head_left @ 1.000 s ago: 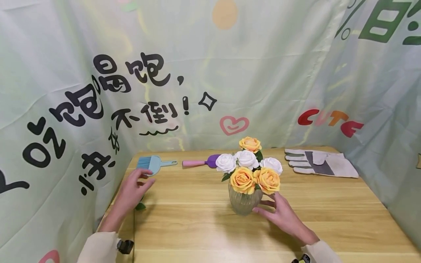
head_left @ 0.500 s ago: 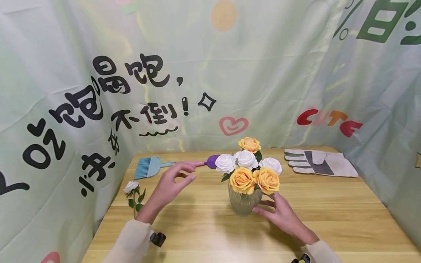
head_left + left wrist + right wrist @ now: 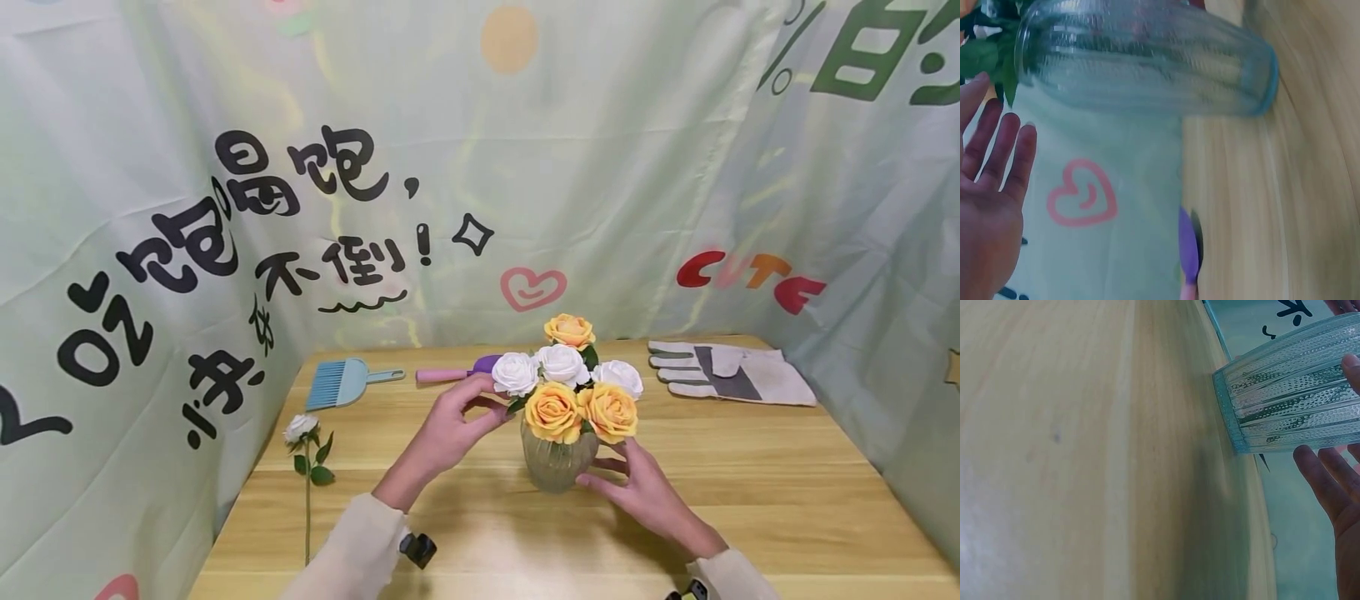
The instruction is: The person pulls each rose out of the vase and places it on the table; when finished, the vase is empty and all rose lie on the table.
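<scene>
A ribbed clear glass vase stands upright on the table, holding white roses and orange roses with green leaves. My right hand grips the vase low on its right side, thumb in front and fingers behind; the right wrist view shows the thumb over the ribbed glass. My left hand is at the bouquet's left, fingertips right at the leftmost white rose. In the left wrist view its fingers extend close to the leaves by the vase's mouth, with nothing held.
One white rose with a long stem lies at the table's left. Behind are a blue dustpan-like brush, a purple scoop with a pink handle and a grey-white glove. Printed cloth hangs around the table.
My left hand has moved right, from beside the blue brush and the lying white rose, over to the bouquet. My right hand has stayed on the vase.
</scene>
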`<action>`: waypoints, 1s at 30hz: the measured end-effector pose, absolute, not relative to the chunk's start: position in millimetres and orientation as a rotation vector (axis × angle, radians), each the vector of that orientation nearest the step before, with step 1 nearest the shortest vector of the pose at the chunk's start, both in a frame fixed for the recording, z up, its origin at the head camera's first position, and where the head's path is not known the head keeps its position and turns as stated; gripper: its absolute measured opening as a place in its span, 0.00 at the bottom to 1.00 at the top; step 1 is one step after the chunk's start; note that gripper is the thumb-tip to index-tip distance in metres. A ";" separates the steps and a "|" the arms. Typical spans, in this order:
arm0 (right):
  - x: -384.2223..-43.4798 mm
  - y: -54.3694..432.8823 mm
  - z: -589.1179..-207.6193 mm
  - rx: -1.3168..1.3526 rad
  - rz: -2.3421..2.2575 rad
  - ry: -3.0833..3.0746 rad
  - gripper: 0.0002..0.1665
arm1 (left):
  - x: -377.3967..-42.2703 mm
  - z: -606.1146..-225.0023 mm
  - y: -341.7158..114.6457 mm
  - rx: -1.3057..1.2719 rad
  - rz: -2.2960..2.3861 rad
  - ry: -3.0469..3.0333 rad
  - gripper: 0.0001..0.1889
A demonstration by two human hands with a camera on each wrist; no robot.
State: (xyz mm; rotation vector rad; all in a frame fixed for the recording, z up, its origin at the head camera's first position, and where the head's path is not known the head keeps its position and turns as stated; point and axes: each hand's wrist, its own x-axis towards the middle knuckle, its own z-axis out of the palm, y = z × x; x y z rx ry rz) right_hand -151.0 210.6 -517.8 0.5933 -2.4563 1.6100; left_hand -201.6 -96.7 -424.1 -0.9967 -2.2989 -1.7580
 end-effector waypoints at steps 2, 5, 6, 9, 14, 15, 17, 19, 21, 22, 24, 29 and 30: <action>-151.5 210.9 -518.8 0.606 1.608 -2.442 0.55 | -201.8 -423.2 -90.2 -1.012 -1.770 -2.292 0.16; -151.7 211.1 -519.4 0.609 1.607 -2.440 0.55 | -201.8 -421.7 -82.2 -1.022 -1.760 -2.294 0.20; -151.8 211.3 -519.4 0.601 1.608 -2.448 0.55 | -201.7 -420.9 -79.9 -1.025 -1.747 -2.297 0.19; -151.4 211.4 -518.9 0.576 1.612 -2.468 0.56 | -201.7 -418.7 -74.6 -1.033 -1.698 -2.303 0.17; -150.9 211.4 -518.4 0.584 1.618 -2.458 0.54 | -204.6 -418.6 -68.6 -1.041 -1.692 -2.284 0.15; -151.1 211.5 -518.5 0.595 1.614 -2.454 0.54 | -205.5 -419.1 -67.6 -1.036 -1.700 -2.283 0.15; -151.8 211.5 -518.8 0.607 1.615 -2.440 0.55 | -207.4 -419.6 -65.2 -1.015 -1.720 -2.284 0.14; -152.4 211.6 -519.1 0.618 1.613 -2.431 0.57 | -209.2 -419.1 -62.7 -0.985 -1.744 -2.285 0.14; -152.8 211.6 -519.5 0.626 1.611 -2.424 0.58 | -211.1 -417.1 -60.0 -0.950 -1.777 -2.278 0.13; -152.9 211.6 -519.7 0.625 1.611 -2.422 0.58 | -212.0 -415.6 -58.6 -0.934 -1.805 -2.267 0.13; -152.9 211.4 -519.7 0.624 1.610 -2.419 0.57 | -214.0 -413.1 -56.6 -0.916 -1.865 -2.233 0.13; -152.8 210.8 -519.6 0.626 1.596 -2.420 0.56 | -217.0 -407.9 -53.8 -0.885 -2.005 -2.166 0.15; -152.9 210.7 -519.8 0.629 1.592 -2.419 0.56 | -217.4 -407.7 -53.6 -0.876 -2.018 -2.163 0.16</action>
